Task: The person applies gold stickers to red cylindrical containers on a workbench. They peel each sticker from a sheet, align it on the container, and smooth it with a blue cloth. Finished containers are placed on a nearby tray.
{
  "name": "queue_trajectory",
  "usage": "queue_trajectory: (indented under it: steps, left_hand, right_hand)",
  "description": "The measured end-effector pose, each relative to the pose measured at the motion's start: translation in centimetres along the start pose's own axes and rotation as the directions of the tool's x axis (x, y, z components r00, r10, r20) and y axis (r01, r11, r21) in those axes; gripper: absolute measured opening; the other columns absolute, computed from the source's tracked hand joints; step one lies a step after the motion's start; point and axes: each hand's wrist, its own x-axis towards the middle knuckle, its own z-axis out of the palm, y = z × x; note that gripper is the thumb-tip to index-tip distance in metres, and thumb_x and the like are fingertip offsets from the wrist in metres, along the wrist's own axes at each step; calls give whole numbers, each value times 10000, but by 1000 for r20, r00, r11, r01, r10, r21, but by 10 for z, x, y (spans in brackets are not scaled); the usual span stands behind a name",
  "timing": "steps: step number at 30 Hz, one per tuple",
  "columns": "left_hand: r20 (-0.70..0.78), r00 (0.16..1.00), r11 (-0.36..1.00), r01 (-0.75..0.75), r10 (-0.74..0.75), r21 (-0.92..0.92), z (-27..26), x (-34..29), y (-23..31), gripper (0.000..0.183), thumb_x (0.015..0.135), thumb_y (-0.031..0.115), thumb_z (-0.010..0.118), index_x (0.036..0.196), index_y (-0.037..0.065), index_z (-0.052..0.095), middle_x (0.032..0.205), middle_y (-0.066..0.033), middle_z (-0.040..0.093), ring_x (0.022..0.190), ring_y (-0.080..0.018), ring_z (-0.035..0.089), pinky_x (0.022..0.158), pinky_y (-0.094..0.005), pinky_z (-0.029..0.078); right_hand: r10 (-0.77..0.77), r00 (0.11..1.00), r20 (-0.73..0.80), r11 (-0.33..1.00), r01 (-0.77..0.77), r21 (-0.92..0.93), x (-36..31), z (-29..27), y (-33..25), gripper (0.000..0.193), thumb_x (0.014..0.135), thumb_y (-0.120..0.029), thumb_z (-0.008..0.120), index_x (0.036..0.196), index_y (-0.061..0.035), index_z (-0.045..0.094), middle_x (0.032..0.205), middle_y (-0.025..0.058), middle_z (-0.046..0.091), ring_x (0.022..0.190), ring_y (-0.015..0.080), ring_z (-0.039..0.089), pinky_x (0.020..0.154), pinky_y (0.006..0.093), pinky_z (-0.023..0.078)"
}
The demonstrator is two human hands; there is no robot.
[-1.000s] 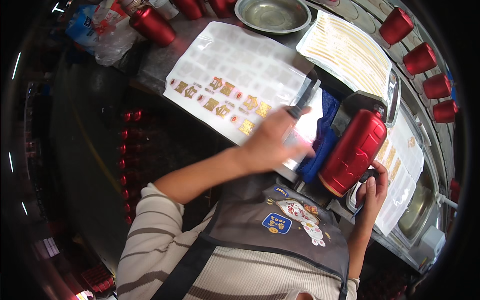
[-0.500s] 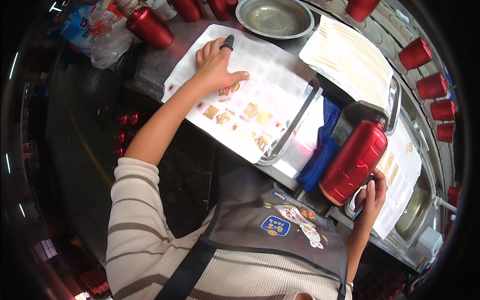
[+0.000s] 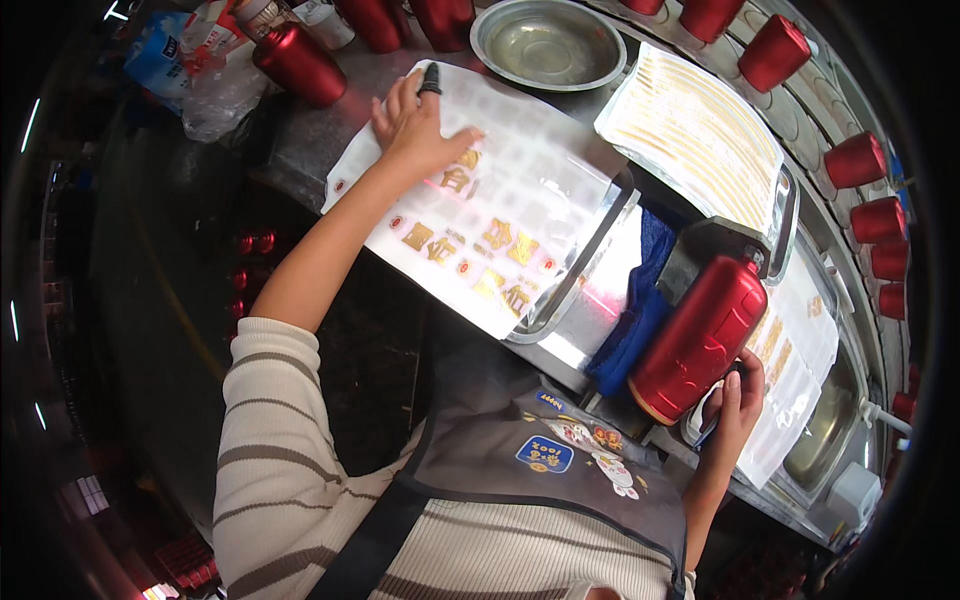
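My left hand (image 3: 412, 138) lies palm down on a white decal sheet (image 3: 350, 160), its fingers spread and a black cover on one finger. Gold decals (image 3: 430, 243) with small red marks show on the sheet near the hand. To the right, a glossy red bottle (image 3: 700, 335) with raised patterns lies tilted, its neck at a grey metal holder (image 3: 700, 255). My right hand (image 3: 738, 405) is beside the bottle's lower end, its fingers bent around something dark and pale that I cannot make out. A blue cloth (image 3: 625, 335) hangs left of the bottle.
A metal basin (image 3: 550, 45) stands at the back. Beside it, a white sheet with gold strips (image 3: 695, 130) rests over a metal tray. Red bottles (image 3: 300, 65) stand at the back left, and red containers (image 3: 855, 160) line a curved conveyor on the right. Another decal sheet (image 3: 790, 400) lies at right.
My left hand has shifted slightly left on the sheet, showing more of the gold decals. Red containers on the conveyor have moved along to the right and nearer. The right hand stays by the bottle.
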Motion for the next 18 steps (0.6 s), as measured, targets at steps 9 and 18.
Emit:
queue_trajectory:
  steps: [9,18]
  left_hand:
    - [92,891,853,452,-444,-262,-17,35,-65,571,787,357,779,1146,-42,586,1067,-162,672,1000,-294,627,881,-410,482]
    - [-189,919,921,294,-346,-257,0,37,-86,303,757,189,809,844,-32,621,728,-128,693,684,-266,684,656,-380,529]
  right_hand:
    - [13,1000,28,1000,-13,6,-1,1,13,378,961,-242,623,1265,-35,536,870,-27,575,552,3,375,487,178,248]
    - [-14,998,55,1000,13,7,-3,7,3,335,970,-193,605,1255,-28,550,882,-35,562,606,-2,388,522,171,247]
